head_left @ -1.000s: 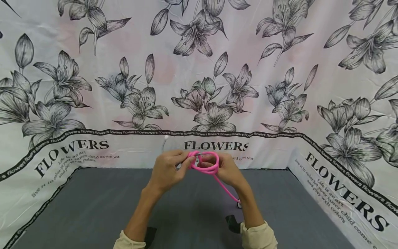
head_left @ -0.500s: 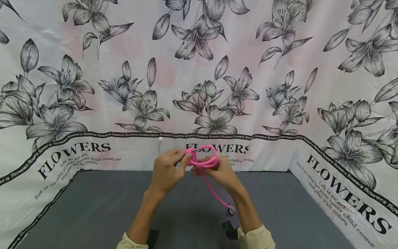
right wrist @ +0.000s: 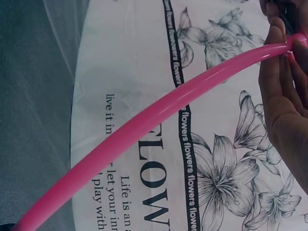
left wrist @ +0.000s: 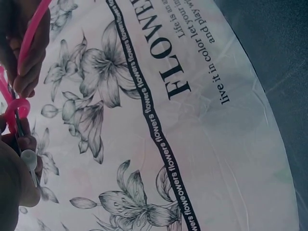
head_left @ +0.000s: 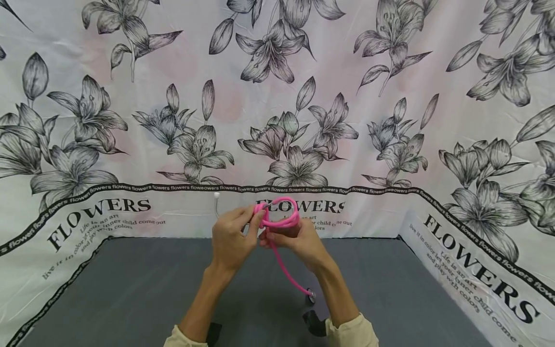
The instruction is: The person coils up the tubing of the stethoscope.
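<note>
A stethoscope with pink tubing [head_left: 285, 270] is held up in front of me, its tubing wound into a coil [head_left: 279, 223]. My left hand [head_left: 233, 237] pinches the coil's left end along with the metal ear tubes. A white ear tip [head_left: 217, 196] sticks out above that hand; the left wrist view shows an ear tip [left wrist: 29, 160] beside the fingers. My right hand [head_left: 303, 245] grips the tubing below and right of the coil. From there the tube hangs down to the metal chest piece [head_left: 310, 296]. Fingers partly hide where the coil crosses the metal.
A dark grey table [head_left: 147, 284] lies under both hands. Behind and at the sides hangs a white cloth [head_left: 186, 207] printed with flowers and lettering. Dark straps [head_left: 314, 323] are at both wrists.
The right hand has shifted left and slightly down on the tubing. The coil tilts upward and has moved a little left, and the hanging chest piece has swung left and lower.
</note>
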### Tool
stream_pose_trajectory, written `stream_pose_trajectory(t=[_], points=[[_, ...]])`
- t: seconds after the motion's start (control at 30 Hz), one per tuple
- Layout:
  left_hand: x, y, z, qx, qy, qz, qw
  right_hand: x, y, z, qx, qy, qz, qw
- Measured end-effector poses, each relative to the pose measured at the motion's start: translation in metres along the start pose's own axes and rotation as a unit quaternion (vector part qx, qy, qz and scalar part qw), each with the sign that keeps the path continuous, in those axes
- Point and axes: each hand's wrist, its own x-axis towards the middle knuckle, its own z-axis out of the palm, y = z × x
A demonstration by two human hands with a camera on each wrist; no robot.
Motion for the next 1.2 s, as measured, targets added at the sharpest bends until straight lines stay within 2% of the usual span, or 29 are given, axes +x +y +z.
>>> stream_pose_trajectory(t=[0.2, 0.3, 0.47, 0.6, 0.8, 0.9, 1.0, 1.07, 1.2], points=[[-0.001, 0.0, -0.001, 0.015, 0.018, -0.007, 0.9997, 0.002, -0.001, 0.004, 0.017, -0.006, 0.04, 0.999], [-0.002, 0.0, 0.0, 0.033, 0.029, -0.013, 0.999, 0.002, -0.002, 0.009, 0.001, -0.01, 0.064, 0.998], [-0.002, -0.002, -0.002, 0.068, 0.042, -0.022, 0.9965, 0.001, -0.006, 0.017, -0.068, -0.03, 0.081, 0.994], [-0.001, -0.004, -0.004, 0.101, 0.042, -0.011, 0.994, 0.0, -0.012, 0.023, -0.122, -0.045, 0.086, 0.988], [0.0, -0.006, -0.004, 0.143, 0.025, 0.022, 0.9891, -0.004, -0.022, 0.028, -0.207, -0.059, 0.042, 0.976], [0.0, -0.005, -0.005, 0.157, 0.014, 0.032, 0.987, -0.007, -0.027, 0.03, -0.27, -0.052, 0.003, 0.962], [0.001, -0.002, -0.006, 0.162, 0.009, 0.04, 0.9859, -0.01, -0.03, 0.033, -0.343, -0.027, -0.054, 0.937], [0.003, 0.0, -0.006, 0.167, 0.007, 0.048, 0.9848, -0.012, -0.032, 0.036, -0.39, 0.002, -0.091, 0.916], [0.006, 0.004, -0.007, 0.171, 0.002, 0.063, 0.9832, -0.014, -0.033, 0.041, -0.474, 0.06, -0.156, 0.864]])
